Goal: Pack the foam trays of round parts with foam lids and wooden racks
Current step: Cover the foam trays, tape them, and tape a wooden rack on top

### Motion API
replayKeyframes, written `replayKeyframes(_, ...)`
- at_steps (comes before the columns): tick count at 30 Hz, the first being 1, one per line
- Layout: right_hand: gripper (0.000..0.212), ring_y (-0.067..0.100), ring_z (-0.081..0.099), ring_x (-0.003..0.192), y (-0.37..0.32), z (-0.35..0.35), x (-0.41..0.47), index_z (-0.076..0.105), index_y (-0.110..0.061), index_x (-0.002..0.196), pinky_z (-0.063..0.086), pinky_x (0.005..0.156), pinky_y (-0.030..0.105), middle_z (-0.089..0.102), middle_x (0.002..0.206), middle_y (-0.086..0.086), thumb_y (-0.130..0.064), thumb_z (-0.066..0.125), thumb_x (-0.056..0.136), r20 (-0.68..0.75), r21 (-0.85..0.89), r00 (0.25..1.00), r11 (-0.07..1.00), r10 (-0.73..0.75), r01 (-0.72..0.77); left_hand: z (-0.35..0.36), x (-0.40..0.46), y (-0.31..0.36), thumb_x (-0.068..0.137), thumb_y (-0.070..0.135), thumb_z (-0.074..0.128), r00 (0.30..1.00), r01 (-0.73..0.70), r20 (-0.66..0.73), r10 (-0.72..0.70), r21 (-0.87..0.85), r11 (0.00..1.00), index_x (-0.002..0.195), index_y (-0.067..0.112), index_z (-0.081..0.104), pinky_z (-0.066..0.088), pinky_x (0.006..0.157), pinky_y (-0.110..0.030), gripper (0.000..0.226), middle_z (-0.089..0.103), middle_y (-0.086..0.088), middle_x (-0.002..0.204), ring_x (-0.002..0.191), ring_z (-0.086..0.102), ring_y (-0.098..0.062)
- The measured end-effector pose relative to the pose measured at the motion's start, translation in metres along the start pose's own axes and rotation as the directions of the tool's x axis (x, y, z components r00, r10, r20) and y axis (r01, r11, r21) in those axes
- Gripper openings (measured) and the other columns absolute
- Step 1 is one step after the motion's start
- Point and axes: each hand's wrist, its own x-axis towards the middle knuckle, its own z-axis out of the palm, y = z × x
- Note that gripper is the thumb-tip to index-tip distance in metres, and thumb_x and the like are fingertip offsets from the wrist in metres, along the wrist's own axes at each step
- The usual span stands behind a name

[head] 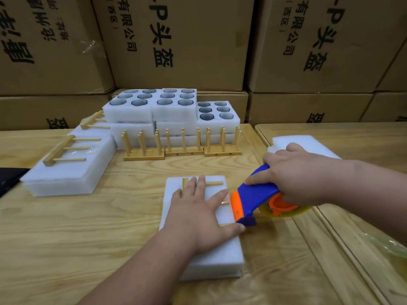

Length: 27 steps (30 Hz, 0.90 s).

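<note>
Everything is placed from the foam pack (209,245) in front of me on the wooden table (66,227). Far to its left lie two finished packs (66,170), each with a wooden rack taped on top. Behind it stand three upright racks (182,148), and behind those, open foam trays of round parts (152,104). On the pack itself, my left hand (198,216) lies flat, fingers spread, pressing the lid and a rack (213,183) down. Touching the pack's right edge is a blue and orange tape gun (253,199), which my right hand (304,172) grips by the handle. I judge taping is the step: keep firm downward pressure, hold the rack square, and pull the tape straight across.
</note>
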Motion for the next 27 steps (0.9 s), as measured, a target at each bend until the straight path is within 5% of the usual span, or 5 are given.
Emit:
replayKeyframes(7,0.046,0.027,0.054,0.103,-0.046,-0.069,0.031,0.047,-0.047,0.137,0.023,0.083,0.040,0.043,0.104,-0.002,-0.028,0.055,0.096,0.184,-0.261,0.982,0.961,-0.040,0.088,0.002,0.000,0.000,0.062,0.101,0.018,0.999,0.012,-0.034,-0.013,-0.015,1.000,0.161,0.033,-0.007,0.005,0.124,-0.051,0.123,-0.013,-0.006,0.170,0.156,-0.015,-0.024)
replayKeyframes(11,0.041,0.028,0.056,0.113,-0.069,-0.086,0.049,0.055,-0.034,0.135,0.038,0.092,0.040,0.056,0.120,0.000,-0.025,0.061,0.095,0.227,-0.319,0.974,0.943,-0.016,0.090,0.001,0.000,0.000,0.064,0.100,0.022,0.998,0.002,-0.065,-0.002,-0.002,1.000,0.162,0.029,0.003,0.011,0.123,-0.052,0.122,-0.006,-0.008,0.171,0.157,-0.009,-0.025)
replayKeyframes(15,0.035,0.030,0.050,0.121,-0.081,-0.074,0.058,0.054,-0.024,0.134,0.035,0.064,0.034,0.051,0.122,0.002,-0.024,0.058,0.100,0.280,-0.173,0.958,0.985,0.056,-0.007,0.001,0.002,0.002,0.065,0.099,0.024,0.997,-0.010,-0.076,0.012,0.032,0.999,0.158,0.030,0.019,0.016,0.120,-0.053,0.116,0.001,-0.006,0.171,0.156,-0.004,-0.027)
replayKeyframes(19,0.038,0.029,0.052,0.107,-0.074,-0.064,0.052,0.051,-0.025,0.134,0.042,0.068,0.035,0.039,0.104,0.003,-0.025,0.060,0.096,0.232,-0.170,0.973,0.985,0.004,0.037,0.001,0.003,0.003,0.069,0.099,0.029,1.000,0.011,-0.029,-0.011,0.020,1.000,0.162,0.028,0.012,0.010,0.122,-0.054,0.118,-0.005,-0.010,0.171,0.157,-0.009,-0.028)
replayKeyframes(27,0.043,0.026,0.040,0.092,-0.068,-0.036,0.044,0.051,-0.033,0.134,0.048,0.074,0.040,0.039,0.108,0.003,-0.031,0.062,0.092,0.258,-0.165,0.962,0.977,-0.092,0.138,0.001,0.002,-0.002,0.068,0.098,0.027,1.000,-0.008,-0.011,0.008,-0.001,1.000,0.163,0.032,0.006,0.007,0.123,-0.055,0.117,-0.009,-0.010,0.171,0.157,-0.011,-0.028)
